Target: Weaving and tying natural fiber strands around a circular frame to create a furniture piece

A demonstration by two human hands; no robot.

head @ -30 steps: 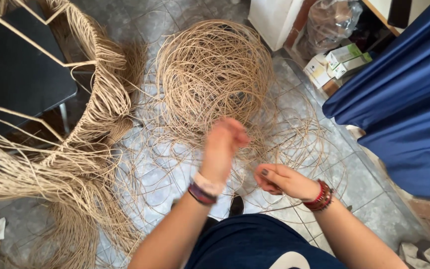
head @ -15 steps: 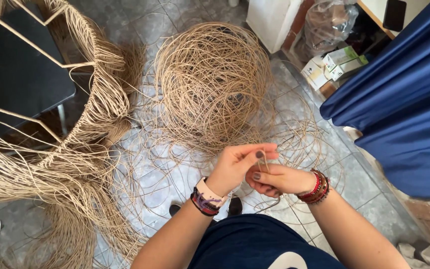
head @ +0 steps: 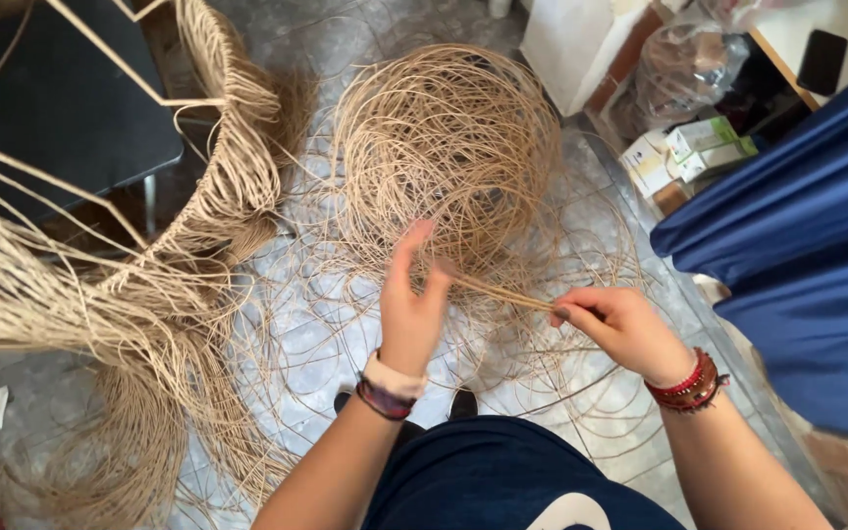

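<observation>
A: How many hands are in view, and what do they hold?

B: Two. The left hand [head: 409, 309] is raised, its fingers [head: 399, 257] narrowed onto a few thin cane strands [head: 503, 291]. The right hand [head: 615, 324] has its fingers closed on the same strands, which run taut between the two hands, just above the floor.

A: Where do the strands lead?

B: Into one big loose coil of cane [head: 449, 147], round and tangled, pale tan, lying on the tiled floor [head: 306, 334] right in front of the hands.

A: Anything else woven?

B: One half-woven wire frame [head: 218, 186] on the left, with long fibres hanging off it in a stringy fringe.

A: And on the wrists?

B: Bands on both: a pale one and a dark one on the left, red beaded bracelets [head: 689, 383] on the right. One blue cloth [head: 797, 245] hangs smooth at the right, with a few small cardboard boxes [head: 684, 157] beyond it.
</observation>
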